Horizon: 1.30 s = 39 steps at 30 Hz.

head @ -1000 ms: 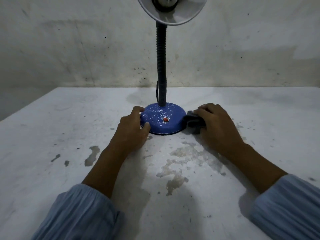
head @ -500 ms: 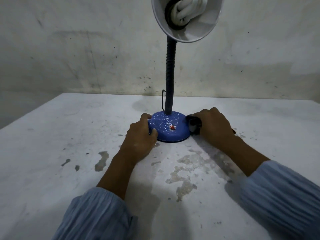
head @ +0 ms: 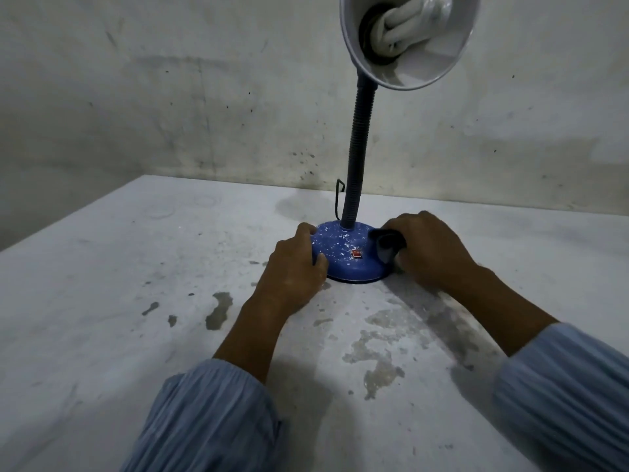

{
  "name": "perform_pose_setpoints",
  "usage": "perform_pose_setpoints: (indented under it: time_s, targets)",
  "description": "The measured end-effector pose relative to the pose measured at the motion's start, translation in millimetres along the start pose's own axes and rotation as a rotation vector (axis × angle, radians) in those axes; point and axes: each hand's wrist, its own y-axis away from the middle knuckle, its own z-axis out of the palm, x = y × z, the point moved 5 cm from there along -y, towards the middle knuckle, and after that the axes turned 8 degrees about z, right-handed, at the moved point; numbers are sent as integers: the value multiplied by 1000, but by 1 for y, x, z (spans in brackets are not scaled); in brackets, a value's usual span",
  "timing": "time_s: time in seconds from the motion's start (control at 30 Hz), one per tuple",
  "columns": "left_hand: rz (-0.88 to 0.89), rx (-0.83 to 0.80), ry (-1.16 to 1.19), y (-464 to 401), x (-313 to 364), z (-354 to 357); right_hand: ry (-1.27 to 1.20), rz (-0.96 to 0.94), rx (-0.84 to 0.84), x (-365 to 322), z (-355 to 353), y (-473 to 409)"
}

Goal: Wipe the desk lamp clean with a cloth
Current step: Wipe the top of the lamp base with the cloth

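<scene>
A desk lamp stands on the table, with a round blue base [head: 343, 253] flecked with white, a red switch [head: 356, 254], a dark ribbed neck [head: 357, 144] and a white shade [head: 408, 39] holding a coiled bulb. My left hand [head: 296, 267] grips the left rim of the base, thumb on the front edge. My right hand [head: 432, 250] holds a dark cloth [head: 386, 245] bunched against the base's right side. Most of the cloth is hidden under my fingers.
The white table [head: 136, 301] is worn, with grey chipped patches in front of the lamp. A stained wall [head: 204, 97] rises right behind it. A thin dark cord [head: 338, 202] loops up behind the base.
The view has tilted up, so more of the shade and bulb shows. The cloth in my right hand has shifted slightly up onto the base's right side. My left hand keeps its grip.
</scene>
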Motion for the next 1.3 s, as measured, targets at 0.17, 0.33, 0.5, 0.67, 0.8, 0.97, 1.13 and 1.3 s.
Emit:
perform_pose_setpoints:
  time_s: [0.17, 0.33, 0.5, 0.67, 0.8, 0.97, 1.13, 1.3]
  targets:
    - [17, 2, 16, -1, 2, -4, -459, -14, -152, -28, -12, 4]
    - [0, -6, 1, -1, 2, -1, -381, 31, 16, -22, -16, -9]
    - [14, -5, -3, -1, 2, -3, -385, -15, -182, -36, -1, -9]
    - [24, 0, -7, -2, 1, -3, -507, 4, -111, -37, -15, -15]
    - [30, -1, -8, -1, 0, -3, -241, -90, -151, -47, 5, -13]
    - [39, -3, -9, -3, -3, -1, -388, -39, -228, -47, -8, -19]
    - [46, 2, -22, -4, -5, 0, -249, -104, -115, -49, 0, -13]
    - [45, 4, -17, -3, -5, 0, -279, -99, -244, -44, -1, -10]
